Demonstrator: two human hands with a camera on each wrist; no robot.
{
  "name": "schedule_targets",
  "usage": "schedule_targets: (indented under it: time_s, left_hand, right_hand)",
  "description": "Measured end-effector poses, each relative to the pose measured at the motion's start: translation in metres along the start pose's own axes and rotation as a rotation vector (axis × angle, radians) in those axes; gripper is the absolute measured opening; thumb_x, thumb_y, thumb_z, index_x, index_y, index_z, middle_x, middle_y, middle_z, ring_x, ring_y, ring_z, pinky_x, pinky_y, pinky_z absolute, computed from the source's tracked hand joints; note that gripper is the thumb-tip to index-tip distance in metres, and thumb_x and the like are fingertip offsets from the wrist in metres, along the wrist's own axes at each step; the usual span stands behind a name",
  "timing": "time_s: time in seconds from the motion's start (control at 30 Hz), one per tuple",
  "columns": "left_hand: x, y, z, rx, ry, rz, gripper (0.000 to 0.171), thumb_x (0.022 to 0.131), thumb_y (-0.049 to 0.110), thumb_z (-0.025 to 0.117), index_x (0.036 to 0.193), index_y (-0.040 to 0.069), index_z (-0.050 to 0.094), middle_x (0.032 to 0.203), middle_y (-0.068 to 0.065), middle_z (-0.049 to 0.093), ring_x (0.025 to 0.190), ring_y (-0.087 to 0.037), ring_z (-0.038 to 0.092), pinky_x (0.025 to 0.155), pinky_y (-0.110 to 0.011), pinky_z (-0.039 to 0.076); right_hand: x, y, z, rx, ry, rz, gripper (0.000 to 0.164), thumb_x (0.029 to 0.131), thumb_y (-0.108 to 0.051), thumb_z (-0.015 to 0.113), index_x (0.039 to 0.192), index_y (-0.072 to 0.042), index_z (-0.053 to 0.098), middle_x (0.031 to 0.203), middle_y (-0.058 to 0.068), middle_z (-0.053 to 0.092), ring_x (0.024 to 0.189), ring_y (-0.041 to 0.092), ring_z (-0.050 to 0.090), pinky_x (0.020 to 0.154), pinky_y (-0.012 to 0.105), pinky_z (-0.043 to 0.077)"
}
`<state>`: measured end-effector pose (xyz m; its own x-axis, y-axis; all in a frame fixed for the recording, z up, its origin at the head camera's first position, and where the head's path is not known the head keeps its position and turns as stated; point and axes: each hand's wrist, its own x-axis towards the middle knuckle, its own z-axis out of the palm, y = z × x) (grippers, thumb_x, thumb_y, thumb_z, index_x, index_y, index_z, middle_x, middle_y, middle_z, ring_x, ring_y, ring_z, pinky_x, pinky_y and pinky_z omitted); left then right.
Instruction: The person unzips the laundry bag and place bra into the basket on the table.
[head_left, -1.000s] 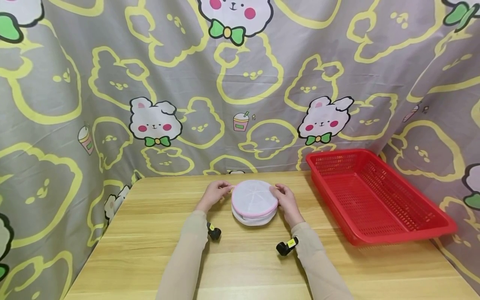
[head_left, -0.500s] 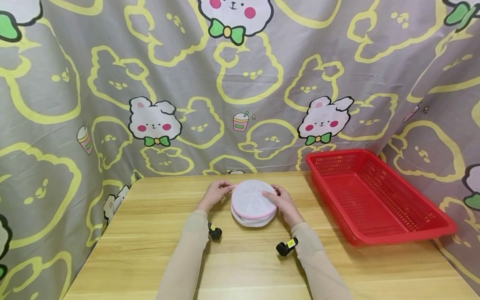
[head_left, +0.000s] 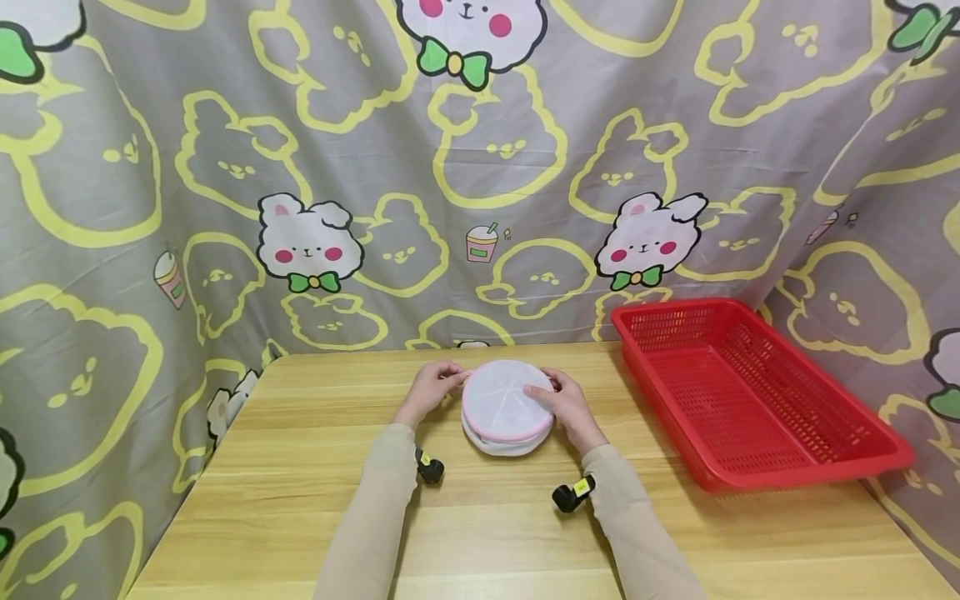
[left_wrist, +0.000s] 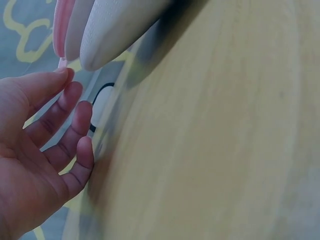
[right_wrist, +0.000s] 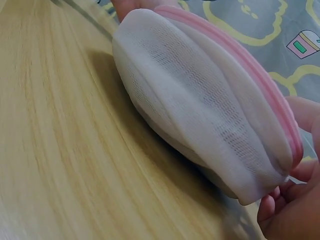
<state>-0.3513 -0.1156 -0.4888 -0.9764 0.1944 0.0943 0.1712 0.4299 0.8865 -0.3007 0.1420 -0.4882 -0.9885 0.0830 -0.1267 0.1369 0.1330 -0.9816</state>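
Note:
A round white mesh laundry bag [head_left: 504, 402] with a pink zipper band [right_wrist: 250, 65] round its edge is held low at the table's middle. In the left wrist view, my left hand [left_wrist: 37, 137] pinches a small pink tab [left_wrist: 62, 63] at the bag's edge between thumb and forefinger, its other fingers loosely bent. On the opposite side my right hand [head_left: 568, 404] grips the bag, its thumb lying across the top and its fingers at the rim and underneath. Mesh side folds [right_wrist: 185, 95] show in the right wrist view, above a shadow on the wood.
To the right stands a red perforated plastic basket [head_left: 720, 408], close to the curtain. A grey curtain [head_left: 405, 167] with cartoon rabbits hangs behind the wooden table [head_left: 285, 500] and along both its sides.
My right thumb has slid farther in over the bag's top and the bag has shifted slightly left and nearer. The left hand keeps pinching at about the same place.

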Motion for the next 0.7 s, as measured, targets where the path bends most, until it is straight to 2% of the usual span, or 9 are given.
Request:
schedule_targets:
  time_s: [0.2, 0.37, 0.53, 0.7]
  left_hand:
    - [-0.004, -0.003, 0.001, -0.016, 0.011, -0.007, 0.017, 0.094, 0.022, 0.065, 0.098, 0.007, 0.070, 0.091, -0.019, 0.067, 0.081, -0.028, 0.062, 0.056, -0.023, 0.044]
    - [-0.009, -0.004, 0.001, -0.039, 0.021, -0.030, 0.018, 0.094, 0.023, 0.065, 0.099, 0.006, 0.070, 0.094, -0.018, 0.069, 0.085, -0.027, 0.063, 0.058, -0.024, 0.044]
    - [-0.012, -0.006, 0.002, -0.063, 0.040, -0.044, 0.018, 0.093, 0.022, 0.066, 0.098, 0.006, 0.070, 0.095, -0.017, 0.070, 0.082, -0.024, 0.064, 0.058, -0.024, 0.045]
    - [-0.015, -0.006, 0.001, -0.092, 0.052, -0.058, 0.018, 0.092, 0.020, 0.067, 0.098, 0.003, 0.070, 0.096, -0.019, 0.069, 0.080, -0.022, 0.064, 0.062, -0.026, 0.046]
  right_hand:
    - [0.000, 0.000, 0.001, -0.012, 0.010, -0.032, 0.063, 0.083, -0.020, 0.077, 0.137, -0.003, 0.051, 0.130, 0.016, 0.056, 0.110, 0.022, 0.052, 0.086, 0.021, 0.047]
    - [-0.001, 0.000, 0.001, -0.027, 0.003, -0.038, 0.061, 0.082, -0.020, 0.078, 0.136, -0.004, 0.053, 0.128, 0.015, 0.058, 0.108, 0.021, 0.053, 0.083, 0.020, 0.050]
    - [-0.001, 0.001, 0.002, -0.050, 0.002, -0.055, 0.060, 0.082, -0.019, 0.079, 0.134, -0.003, 0.054, 0.131, 0.017, 0.058, 0.111, 0.023, 0.055, 0.088, 0.026, 0.053]
    - [0.000, 0.002, 0.003, -0.084, 0.011, -0.075, 0.060, 0.081, -0.020, 0.079, 0.133, -0.004, 0.055, 0.134, 0.017, 0.057, 0.116, 0.025, 0.055, 0.099, 0.037, 0.050]
